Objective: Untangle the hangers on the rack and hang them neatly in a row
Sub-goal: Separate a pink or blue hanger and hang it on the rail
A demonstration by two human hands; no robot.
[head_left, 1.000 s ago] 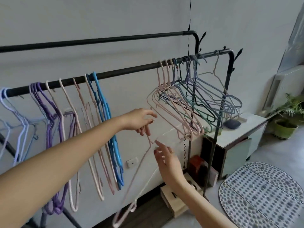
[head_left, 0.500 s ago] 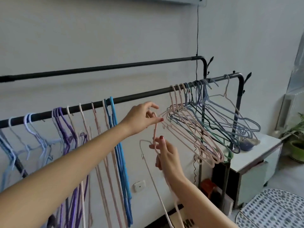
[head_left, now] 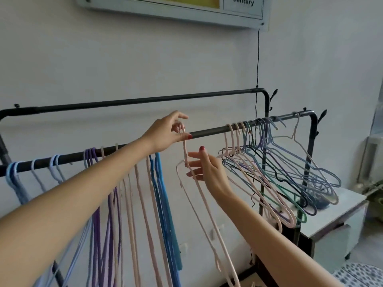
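A black clothes rack has a front rail (head_left: 209, 133) and a higher back rail. My left hand (head_left: 165, 134) pinches the hook of a pale pink hanger (head_left: 198, 195) right at the front rail. My right hand (head_left: 205, 169) holds that hanger's neck just below, fingers partly spread. Left of it on the rail hang separated hangers (head_left: 132, 183) in light blue, purple, pink and bright blue. To the right, a tangled bunch of hangers (head_left: 275, 175) in pink, green, black and blue hangs near the rail's end.
A white low cabinet (head_left: 335, 220) stands behind the rack's right post. A framed sign (head_left: 186, 9) hangs on the wall above, with a thin black cord running down. A dotted mat (head_left: 360, 276) lies at the bottom right.
Both hands have raised the pink hanger from well below the rail up to it. The hook now sits at the front rail. The camera view has tilted upward.
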